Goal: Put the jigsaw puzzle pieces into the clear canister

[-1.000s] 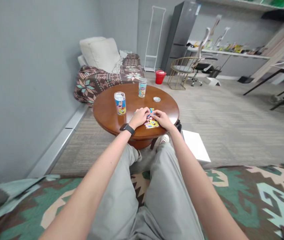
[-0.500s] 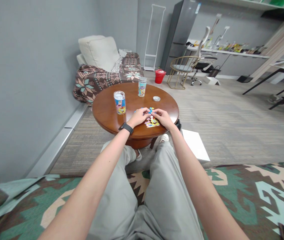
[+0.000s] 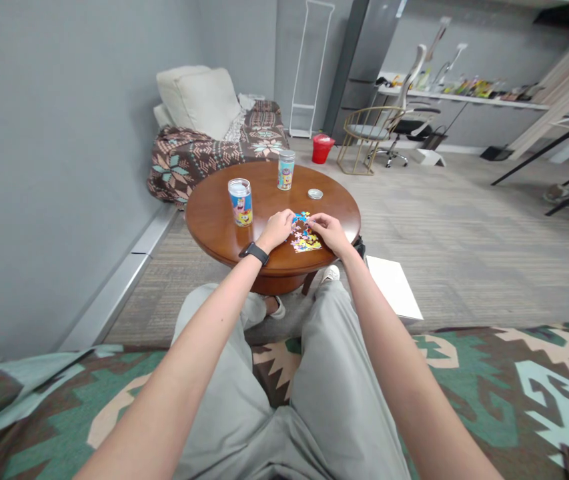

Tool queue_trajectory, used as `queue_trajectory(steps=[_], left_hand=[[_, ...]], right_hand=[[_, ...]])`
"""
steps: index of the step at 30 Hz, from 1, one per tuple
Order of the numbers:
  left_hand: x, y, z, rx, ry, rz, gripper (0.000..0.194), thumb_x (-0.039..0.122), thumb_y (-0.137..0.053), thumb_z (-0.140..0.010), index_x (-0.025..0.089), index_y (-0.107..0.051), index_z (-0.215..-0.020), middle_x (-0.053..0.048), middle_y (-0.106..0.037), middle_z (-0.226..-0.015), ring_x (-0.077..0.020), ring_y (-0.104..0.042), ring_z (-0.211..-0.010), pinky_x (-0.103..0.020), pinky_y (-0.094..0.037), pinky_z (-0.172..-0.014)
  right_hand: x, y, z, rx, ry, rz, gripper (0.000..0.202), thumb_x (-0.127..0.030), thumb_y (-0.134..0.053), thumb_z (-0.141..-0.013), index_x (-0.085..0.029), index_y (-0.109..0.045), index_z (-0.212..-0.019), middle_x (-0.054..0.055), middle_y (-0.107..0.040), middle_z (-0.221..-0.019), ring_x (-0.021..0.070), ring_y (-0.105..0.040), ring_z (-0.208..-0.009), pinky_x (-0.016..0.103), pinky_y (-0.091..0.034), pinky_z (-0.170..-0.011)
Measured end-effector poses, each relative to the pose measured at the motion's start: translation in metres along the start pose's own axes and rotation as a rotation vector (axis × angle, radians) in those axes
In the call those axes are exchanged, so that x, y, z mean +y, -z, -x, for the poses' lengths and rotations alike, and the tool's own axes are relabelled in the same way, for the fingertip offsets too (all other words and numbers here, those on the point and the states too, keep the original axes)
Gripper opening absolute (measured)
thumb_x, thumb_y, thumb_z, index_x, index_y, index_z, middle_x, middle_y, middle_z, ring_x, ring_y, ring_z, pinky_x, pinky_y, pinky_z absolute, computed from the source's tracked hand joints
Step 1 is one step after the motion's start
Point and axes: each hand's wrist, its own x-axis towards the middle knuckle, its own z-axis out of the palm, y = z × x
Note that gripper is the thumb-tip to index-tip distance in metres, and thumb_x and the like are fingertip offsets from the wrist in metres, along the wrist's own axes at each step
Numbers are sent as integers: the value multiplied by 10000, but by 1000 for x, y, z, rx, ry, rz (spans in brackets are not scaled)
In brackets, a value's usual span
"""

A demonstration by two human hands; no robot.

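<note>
A small colourful jigsaw puzzle (image 3: 305, 241) lies near the front of a round wooden table (image 3: 214, 220). My left hand (image 3: 277, 229), with a black watch on its wrist, rests at the puzzle's left edge, fingers curled onto the pieces. At the puzzle's right edge my right hand (image 3: 331, 232) pinches toward the same spot. Whether either hand holds a loose piece is too small to tell. Blue pieces (image 3: 301, 216) show between the fingertips.
Two printed cylindrical tins (image 3: 241, 202) (image 3: 286, 170) and a round metal lid (image 3: 315, 194) stand on the table. A white flat board (image 3: 394, 296) lies on the floor right of it. A blanket-covered couch (image 3: 199, 157), red bin (image 3: 322, 148) and chairs are behind.
Both hands stay together over the puzzle, fingers shifting slightly. The view has tilted a little.
</note>
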Motion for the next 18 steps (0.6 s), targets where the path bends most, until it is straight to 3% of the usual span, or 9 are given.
queue_trajectory(steps=[7, 11, 18], left_hand=[[-1, -1, 2, 72, -89, -143, 160, 165, -540, -889, 193, -695, -918, -78, -680, -1055, -222, -602, -1047, -359, -443, -972], [7, 3, 6, -16, -179, -129, 149, 300, -595, -897, 209, -712, -895, -55, -705, -1005, -224, -600, -1026, -370, -425, -980], [11, 5, 6, -89, -152, -72, 156, 239, -503, -929, 203, -643, -869, -52, -714, -926, -214, -622, -933, -338, -443, -917]], right_hand=[[-4, -2, 0, 27, -18, 12, 403, -527, -809, -646, -199, -707, -858, 36, -731, -856, 206, -658, -825, 367, -537, -848], [-4, -1, 2, 24, -23, -6, 424, -524, -845, -604, -196, -686, -823, 39, -724, -826, 202, -664, -806, 370, -546, -839], [-8, -3, 3, -29, -55, -41, 433, -524, -859, -597, -191, -681, -810, 46, -725, -834, 201, -670, -806, 368, -554, -823]])
